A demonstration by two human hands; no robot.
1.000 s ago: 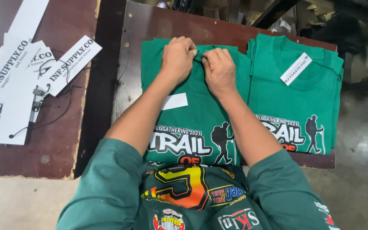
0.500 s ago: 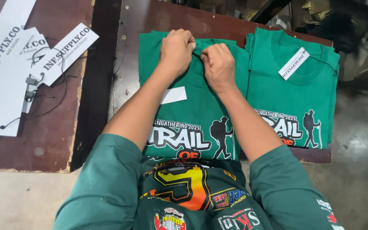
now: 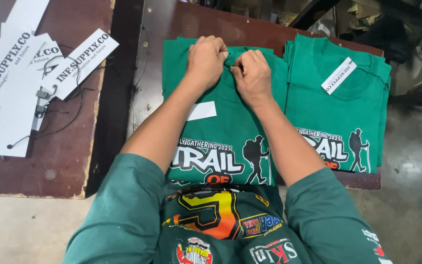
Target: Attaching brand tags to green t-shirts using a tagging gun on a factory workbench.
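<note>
Nothing has shifted since a moment ago: my left hand [image 3: 206,58] and right hand [image 3: 251,76] stay clenched, grip pinching the collar of the shirt [image 3: 230,127] beneath them on the desk [image 3: 167,24].

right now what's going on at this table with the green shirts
A person in a dark green long-sleeved top works at a worn brown wooden table. Both hands, the left hand and the right hand, are closed on the collar of a folded green printed t-shirt lying in front of them. A small white paper tag lies on that shirt. To the right sits a stack of matching folded green t-shirts with a white hang tag at the neck. Loose white stringed hang tags lie to the left.
</note>
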